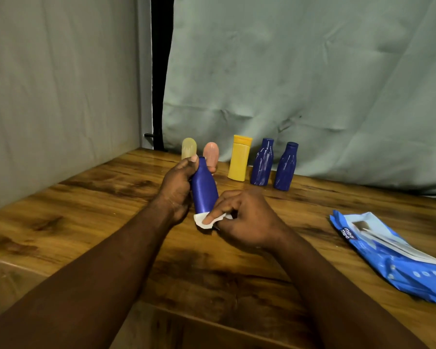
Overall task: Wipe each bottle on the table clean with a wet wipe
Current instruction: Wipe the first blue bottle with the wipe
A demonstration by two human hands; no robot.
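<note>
Bottle wiping, mid-air above the wooden table (pixel 86 222).
Your left hand (pixel 176 187) grips the blue bottle (pixel 204 190) around its upper body, thumb near the cap; your right hand (pixel 247 217) pinches the white wet wipe (pixel 207 219) against the bottle's base.

The worktop (pixel 81 212) before me is glossy brown wood grain with dark streaks, and a seam crosses its near part. Behind it hangs a creased pale green sheet (pixel 312 71), reaching down to the far edge. On my left a greyer cloth (pixel 61 84) covers the side. Between them runs a black vertical strip (pixel 160 71); low beside it a small dark peg (pixel 149 135) sticks out, perhaps a bracket.
</note>
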